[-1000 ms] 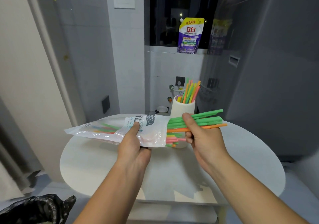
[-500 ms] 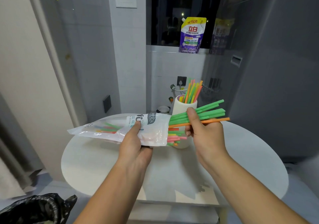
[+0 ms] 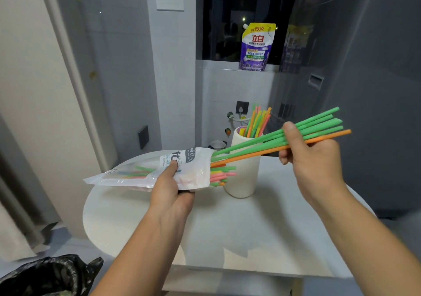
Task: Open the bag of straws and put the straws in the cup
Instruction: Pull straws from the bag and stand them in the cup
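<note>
My left hand [image 3: 169,187] grips the clear plastic straw bag [image 3: 145,170], held level above the white round table [image 3: 227,227], its open mouth to the right. Pink, green and yellow straw ends [image 3: 222,175] stick out of that mouth. My right hand [image 3: 312,159] pinches a bunch of green straws and one orange straw [image 3: 262,143], drawn most of the way out, their left tips still at the bag's mouth. Behind them stands the white cup [image 3: 243,177] with several coloured straws [image 3: 258,121] upright in it.
A purple detergent pouch [image 3: 256,47] stands on the window ledge. A large grey appliance [image 3: 364,90] fills the right side behind the table. A black rubbish bag [image 3: 47,275] sits on the floor at bottom left. A wall socket [image 3: 242,107] is behind the cup.
My right hand has pulled the green and orange straws farther right and upward out of the bag. The left hand and bag have stayed almost still.
</note>
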`<state>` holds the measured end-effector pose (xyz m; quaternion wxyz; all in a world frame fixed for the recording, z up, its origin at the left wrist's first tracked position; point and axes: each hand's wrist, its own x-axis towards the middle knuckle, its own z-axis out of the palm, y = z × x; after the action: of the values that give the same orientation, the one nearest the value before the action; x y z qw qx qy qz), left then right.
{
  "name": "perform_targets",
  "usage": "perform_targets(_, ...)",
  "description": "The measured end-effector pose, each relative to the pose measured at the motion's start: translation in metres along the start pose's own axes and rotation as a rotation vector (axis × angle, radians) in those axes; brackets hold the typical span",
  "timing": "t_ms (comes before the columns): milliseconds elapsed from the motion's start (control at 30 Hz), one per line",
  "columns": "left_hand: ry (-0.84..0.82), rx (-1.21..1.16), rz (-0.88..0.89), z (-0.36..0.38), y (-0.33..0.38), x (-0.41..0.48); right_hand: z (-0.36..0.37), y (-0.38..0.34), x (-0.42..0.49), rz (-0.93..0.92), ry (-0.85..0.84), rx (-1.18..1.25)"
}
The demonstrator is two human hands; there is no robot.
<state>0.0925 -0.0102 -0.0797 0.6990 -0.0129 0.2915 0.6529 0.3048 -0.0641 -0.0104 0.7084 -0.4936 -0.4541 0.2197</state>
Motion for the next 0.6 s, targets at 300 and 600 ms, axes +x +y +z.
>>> perform_targets(300,0.042,-0.042,0.011,0.004,0.005,0.004,-0.03,-0.026,0.018,-0.038,0.068,0.013)
perform_targets(600,0.05,-0.025,0.017,0.002,0.003,0.009,-0.042,-0.056,0.037,-0.165,0.131,-0.107)
